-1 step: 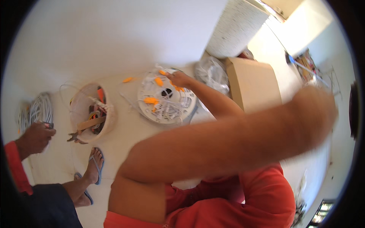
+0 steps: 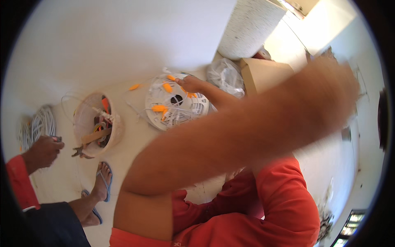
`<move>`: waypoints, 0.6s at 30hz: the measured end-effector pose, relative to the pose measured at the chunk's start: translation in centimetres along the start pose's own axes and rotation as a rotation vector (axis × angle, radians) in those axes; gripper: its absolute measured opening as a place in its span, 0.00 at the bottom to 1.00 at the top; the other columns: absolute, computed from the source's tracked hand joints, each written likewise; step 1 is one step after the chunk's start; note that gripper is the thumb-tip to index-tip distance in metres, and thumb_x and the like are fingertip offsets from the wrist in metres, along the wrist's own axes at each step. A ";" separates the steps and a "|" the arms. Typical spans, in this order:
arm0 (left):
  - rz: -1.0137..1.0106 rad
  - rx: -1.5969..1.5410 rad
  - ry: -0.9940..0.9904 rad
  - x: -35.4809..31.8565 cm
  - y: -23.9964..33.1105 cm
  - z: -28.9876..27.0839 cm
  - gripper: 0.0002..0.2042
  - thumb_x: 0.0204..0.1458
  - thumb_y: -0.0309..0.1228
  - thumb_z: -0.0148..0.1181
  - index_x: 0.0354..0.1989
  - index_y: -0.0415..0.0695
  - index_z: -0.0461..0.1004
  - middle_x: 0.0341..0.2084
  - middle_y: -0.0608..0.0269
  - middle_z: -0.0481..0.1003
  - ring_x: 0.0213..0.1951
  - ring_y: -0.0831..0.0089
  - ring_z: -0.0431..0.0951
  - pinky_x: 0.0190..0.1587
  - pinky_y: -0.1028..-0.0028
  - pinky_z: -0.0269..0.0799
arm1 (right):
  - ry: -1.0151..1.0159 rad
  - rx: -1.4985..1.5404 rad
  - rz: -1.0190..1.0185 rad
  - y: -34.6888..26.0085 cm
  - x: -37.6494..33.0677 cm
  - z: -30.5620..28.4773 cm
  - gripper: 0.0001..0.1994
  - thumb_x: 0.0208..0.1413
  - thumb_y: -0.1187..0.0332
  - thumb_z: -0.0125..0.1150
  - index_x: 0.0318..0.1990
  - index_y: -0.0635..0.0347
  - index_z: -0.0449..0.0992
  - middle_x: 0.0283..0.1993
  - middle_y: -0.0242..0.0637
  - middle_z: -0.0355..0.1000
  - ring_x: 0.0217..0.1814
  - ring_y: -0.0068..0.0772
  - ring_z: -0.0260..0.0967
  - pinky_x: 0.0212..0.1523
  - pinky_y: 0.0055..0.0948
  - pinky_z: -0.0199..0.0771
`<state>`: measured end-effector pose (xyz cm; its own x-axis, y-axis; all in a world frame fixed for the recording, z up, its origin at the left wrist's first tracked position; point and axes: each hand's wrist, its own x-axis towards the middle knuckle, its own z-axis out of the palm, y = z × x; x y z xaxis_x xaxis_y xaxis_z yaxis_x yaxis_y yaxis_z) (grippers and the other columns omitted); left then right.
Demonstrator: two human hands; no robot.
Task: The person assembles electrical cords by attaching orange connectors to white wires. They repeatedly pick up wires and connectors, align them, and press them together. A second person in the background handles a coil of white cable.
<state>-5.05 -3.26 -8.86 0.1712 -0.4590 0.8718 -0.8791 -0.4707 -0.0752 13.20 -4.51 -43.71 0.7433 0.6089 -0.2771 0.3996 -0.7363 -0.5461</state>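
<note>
My right hand [image 2: 190, 84] reaches over a white round reel [image 2: 153, 116] on the floor, its fingers pinched at an orange plastic piece [image 2: 171, 77] on the reel's far side. White strands and several more orange pieces lie across the reel's face. My left forearm crosses the view from lower left to upper right and covers part of my right arm and the reel's near edge. Raised at its end, my left hand [image 2: 332, 80] is smeared by motion; its fingers do not show clearly.
At the left, another person's hand [image 2: 44, 151] grips a small dark object above coiled grey cable [image 2: 44, 119]. A tool bucket [image 2: 119, 128] stands near that person's sandalled foot [image 2: 103, 181]. Beyond the reel are a clear plastic bag [image 2: 225, 76], a cardboard box [image 2: 263, 74] and a white cylinder [image 2: 247, 33].
My left forearm has risen, now covering more of the box and the reel's near edge. My right hand stays at the orange piece. The whole view has shifted slightly.
</note>
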 end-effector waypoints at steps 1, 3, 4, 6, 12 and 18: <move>-0.058 -0.029 -0.030 0.3 -0.8 -0.6 0.18 0.63 0.44 0.66 0.49 0.40 0.85 0.39 0.61 0.86 0.40 0.69 0.84 0.45 0.66 0.79 | 0.104 -0.141 -0.088 -0.3 0.0 -0.8 0.38 0.74 0.39 0.46 0.53 0.77 0.81 0.52 0.66 0.80 0.58 0.65 0.78 0.59 0.53 0.75; -0.395 -0.087 -0.346 2.0 -3.1 -1.7 0.19 0.65 0.45 0.63 0.45 0.38 0.84 0.32 0.59 0.86 0.33 0.68 0.85 0.38 0.63 0.80 | 0.103 -0.228 -0.098 -0.3 -1.9 -3.5 0.36 0.75 0.41 0.45 0.51 0.75 0.82 0.53 0.65 0.80 0.57 0.64 0.78 0.60 0.54 0.75; -0.458 -0.121 -0.373 2.5 -3.7 -2.1 0.20 0.65 0.44 0.64 0.46 0.36 0.84 0.33 0.56 0.86 0.35 0.66 0.85 0.40 0.63 0.80 | -0.001 -0.183 -0.001 0.3 -3.5 -6.0 0.34 0.76 0.44 0.46 0.49 0.74 0.83 0.52 0.63 0.81 0.57 0.62 0.78 0.60 0.54 0.75; -0.580 -0.183 -0.421 2.5 -4.7 -3.7 0.22 0.64 0.44 0.66 0.50 0.32 0.82 0.35 0.50 0.85 0.37 0.62 0.85 0.44 0.63 0.80 | 0.004 -0.178 -0.105 0.5 -7.5 -9.9 0.31 0.76 0.45 0.47 0.55 0.69 0.82 0.54 0.63 0.80 0.60 0.66 0.76 0.63 0.54 0.73; -0.904 -0.283 -0.421 0.2 -10.3 -4.0 0.27 0.62 0.44 0.71 0.57 0.28 0.80 0.41 0.39 0.85 0.43 0.54 0.85 0.53 0.61 0.80 | -0.174 -0.207 0.070 -2.3 -25.5 -17.0 0.24 0.72 0.50 0.58 0.60 0.62 0.79 0.52 0.56 0.82 0.53 0.60 0.80 0.57 0.52 0.77; -0.888 -0.444 -0.411 -6.8 -17.2 3.3 0.17 0.64 0.43 0.68 0.48 0.39 0.85 0.37 0.63 0.84 0.39 0.73 0.82 0.46 0.71 0.77 | -0.700 0.142 0.040 -8.5 -39.6 -14.2 0.28 0.72 0.49 0.57 0.66 0.65 0.73 0.53 0.60 0.79 0.56 0.64 0.78 0.60 0.54 0.77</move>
<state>10.41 5.43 -15.09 0.8923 -0.3441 0.2921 -0.4350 -0.4829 0.7600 -11.99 -26.51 -16.85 0.2176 0.6639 -0.7155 0.2698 -0.7454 -0.6096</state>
